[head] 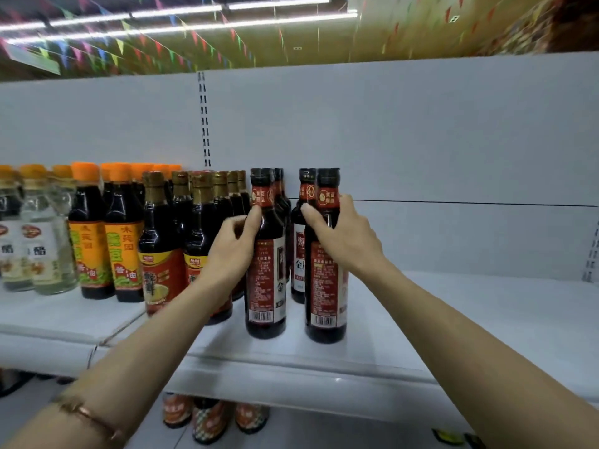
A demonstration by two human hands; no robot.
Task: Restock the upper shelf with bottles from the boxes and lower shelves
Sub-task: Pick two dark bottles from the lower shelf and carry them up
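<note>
Left hand is pinching one bottle's neck; right hand is gripping another bottle, hiding its shoulder, on the shelf.

Shop: stocked sauce bottles, bunting.

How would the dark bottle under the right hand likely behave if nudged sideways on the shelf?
The dark bottle looks tall and narrow, so it would probably tip rather than slide. It appears full, so likely heavy. Its glossy surface may be slippery where the right hand grips the neck.
</note>
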